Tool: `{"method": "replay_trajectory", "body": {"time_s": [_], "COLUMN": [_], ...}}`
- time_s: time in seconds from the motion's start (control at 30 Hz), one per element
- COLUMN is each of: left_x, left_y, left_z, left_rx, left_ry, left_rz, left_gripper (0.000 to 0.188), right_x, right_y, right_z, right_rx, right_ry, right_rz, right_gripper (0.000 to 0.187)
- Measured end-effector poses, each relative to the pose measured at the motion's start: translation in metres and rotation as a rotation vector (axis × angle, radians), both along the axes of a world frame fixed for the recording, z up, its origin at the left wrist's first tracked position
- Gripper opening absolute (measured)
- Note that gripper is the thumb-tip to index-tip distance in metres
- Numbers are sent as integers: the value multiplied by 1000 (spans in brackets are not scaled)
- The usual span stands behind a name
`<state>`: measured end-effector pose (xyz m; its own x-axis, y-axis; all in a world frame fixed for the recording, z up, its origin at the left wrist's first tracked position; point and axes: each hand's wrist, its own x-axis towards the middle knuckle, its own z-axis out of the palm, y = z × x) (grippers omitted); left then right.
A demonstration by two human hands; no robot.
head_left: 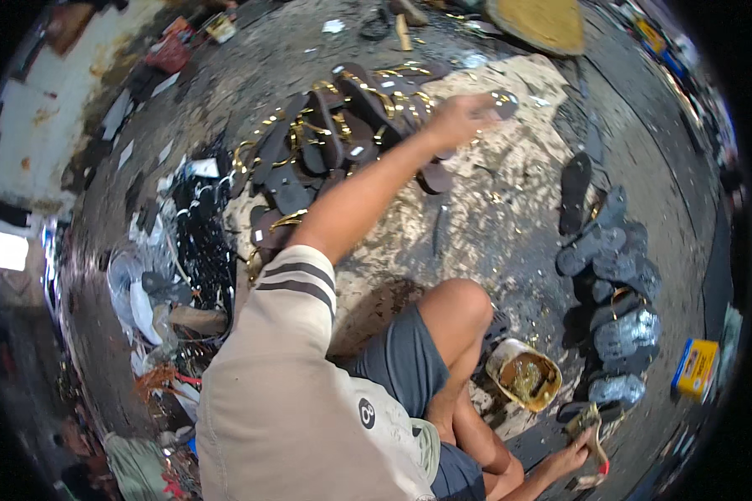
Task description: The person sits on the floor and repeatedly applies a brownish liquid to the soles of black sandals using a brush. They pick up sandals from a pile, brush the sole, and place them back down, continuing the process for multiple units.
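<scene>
My left arm reaches far forward across the floor. My left hand (462, 122), slightly blurred, is closed on a dark sandal sole (504, 104) whose rounded end sticks out past the fingers; the rest of it is hidden. Just left of that hand lies a heap of dark sandals (342, 125) with gold-coloured straps. Down at the lower right, my right hand (566, 461) grips a brush (597, 455) with a curved handle, red near one end, its bristles pointing forward. Close to it stands an open tub (503, 380) with sticky-looking brown stuff inside.
Dark soles and sandals (610, 250), some wrapped in clear plastic, line the right side. A yellow and blue box (695, 368) stands beyond them. Plastic scraps (134, 292) clutter the left. A stained pale sheet (476, 225) covers the floor ahead; a round tan-topped object (543, 25) is at the far edge.
</scene>
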<state>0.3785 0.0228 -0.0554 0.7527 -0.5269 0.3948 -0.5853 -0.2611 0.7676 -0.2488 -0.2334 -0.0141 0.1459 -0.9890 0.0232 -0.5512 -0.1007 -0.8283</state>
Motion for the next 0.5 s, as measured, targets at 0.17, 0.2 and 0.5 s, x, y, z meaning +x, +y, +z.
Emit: {"method": "replay_trajectory", "body": {"time_s": [0.17,0.2,0.5], "left_x": [101,103,125], "left_y": [189,196,289], "left_z": [12,7,-39], "left_rx": [465,651,739], "left_ry": [-43,70,550], "left_rz": [844,878,359], "left_gripper": [89,96,101], "right_x": [3,-4,-45], "right_y": [-20,-19,-56], "right_z": [19,30,24], "right_rx": [85,101,-444], "right_ry": [159,198,568], "right_rz": [52,36,169], "right_gripper": [67,73,60]}}
